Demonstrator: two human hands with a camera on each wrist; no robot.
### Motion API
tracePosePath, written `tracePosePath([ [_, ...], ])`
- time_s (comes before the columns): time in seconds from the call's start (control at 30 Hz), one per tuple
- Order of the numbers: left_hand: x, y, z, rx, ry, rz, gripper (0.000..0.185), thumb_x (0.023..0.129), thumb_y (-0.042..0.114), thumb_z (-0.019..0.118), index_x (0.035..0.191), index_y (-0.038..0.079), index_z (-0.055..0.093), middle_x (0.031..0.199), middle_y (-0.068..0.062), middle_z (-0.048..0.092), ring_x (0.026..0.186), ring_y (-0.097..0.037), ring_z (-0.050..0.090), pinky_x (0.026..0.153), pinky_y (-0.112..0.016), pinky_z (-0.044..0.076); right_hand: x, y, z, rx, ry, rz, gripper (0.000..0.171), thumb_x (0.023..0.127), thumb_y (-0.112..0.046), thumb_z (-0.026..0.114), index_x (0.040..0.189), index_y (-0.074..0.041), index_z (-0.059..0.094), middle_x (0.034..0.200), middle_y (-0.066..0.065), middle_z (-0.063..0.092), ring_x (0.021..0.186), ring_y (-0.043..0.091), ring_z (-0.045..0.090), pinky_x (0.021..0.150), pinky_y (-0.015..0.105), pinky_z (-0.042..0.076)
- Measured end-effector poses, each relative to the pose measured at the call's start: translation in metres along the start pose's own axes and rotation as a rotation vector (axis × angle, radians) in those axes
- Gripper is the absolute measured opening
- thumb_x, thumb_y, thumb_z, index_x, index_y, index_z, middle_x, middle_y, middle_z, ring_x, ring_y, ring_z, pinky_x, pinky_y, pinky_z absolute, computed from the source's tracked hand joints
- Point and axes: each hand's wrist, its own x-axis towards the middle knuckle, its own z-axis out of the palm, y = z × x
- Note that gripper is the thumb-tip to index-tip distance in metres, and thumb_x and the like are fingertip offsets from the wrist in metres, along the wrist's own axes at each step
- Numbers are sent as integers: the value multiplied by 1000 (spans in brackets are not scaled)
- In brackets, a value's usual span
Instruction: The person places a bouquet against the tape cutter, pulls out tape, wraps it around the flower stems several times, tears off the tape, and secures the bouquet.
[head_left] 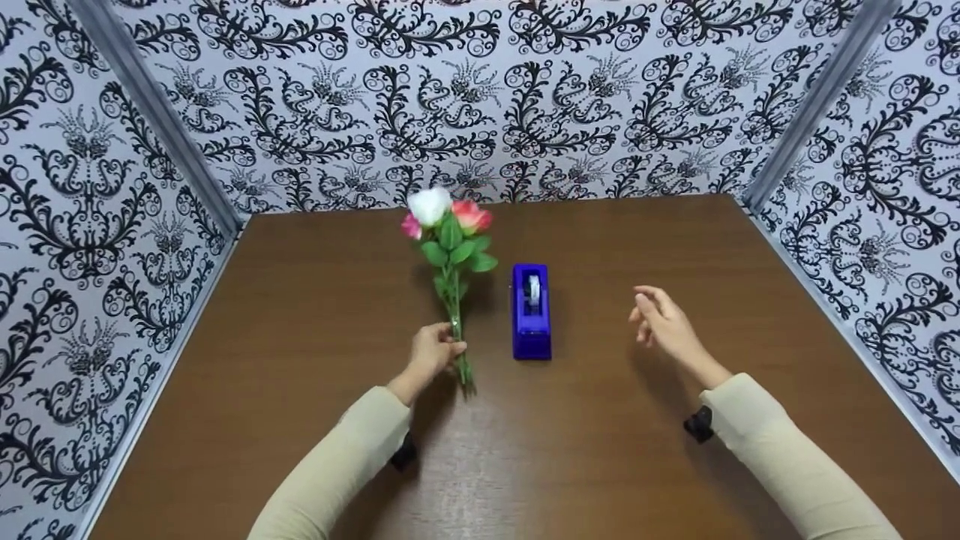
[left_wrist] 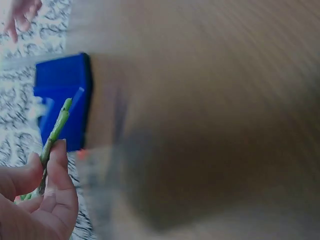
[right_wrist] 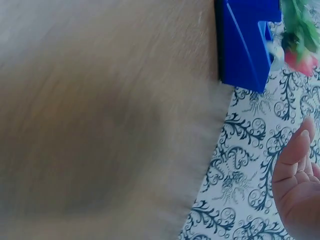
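My left hand pinches the green stems of a small bunch of artificial flowers, with white, pink and coral blooms at its far end. In the left wrist view, thumb and fingers close round the stem. Just right of the bunch stands a blue tape dispenser with a roll of tape in it. To the right of the dispenser, apart from it, my right hand hovers over the table with loosely bent fingers, holding nothing. The right wrist view shows that hand beside the dispenser.
A brown wooden table spreads under both hands. White panels with black scrollwork wall it in at the back and both sides, joined by grey corner posts. Dark devices sit at the wrists.
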Motion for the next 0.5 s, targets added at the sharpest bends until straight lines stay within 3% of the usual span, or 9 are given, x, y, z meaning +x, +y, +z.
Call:
tracePosePath([
  [0.1, -10, 4, -7, 9, -36, -101, 45, 83, 1, 64, 125, -8, 50, 104, -21, 60, 54, -12, 54, 53, -27, 50, -4, -4, -1, -1, -8, 18, 41, 99, -25, 37, 131, 2, 38, 77, 1, 55, 51, 11, 53, 44, 25, 45],
  [0.23, -5, -9, -10, -26, -53, -201, 44, 84, 4, 63, 126, -4, 51, 107, -21, 62, 54, -13, 56, 58, -32, 53, -12, -15, -1, -9, -10, 23, 40, 99, -21, 37, 130, 5, 38, 78, 4, 55, 52, 16, 54, 43, 21, 43],
  [0.33, -3, -14, -14, -7, -53, -205, 44, 84, 6, 64, 125, -2, 52, 102, -20, 65, 56, -15, 60, 60, -34, 54, -11, -10, -2, -27, -16, 6, 42, 99, -25, 37, 131, 3, 37, 82, 7, 56, 53, 16, 55, 45, 26, 46],
  [0.5, -4, -15, -17, 117, -47, -143, 47, 84, 9, 65, 127, 0, 51, 113, -20, 61, 54, -15, 59, 53, -29, 50, -6, 6, -3, -55, -28, -17, 45, 99, -30, 38, 131, 2, 38, 87, 13, 56, 54, 16, 55, 46, 34, 48],
])
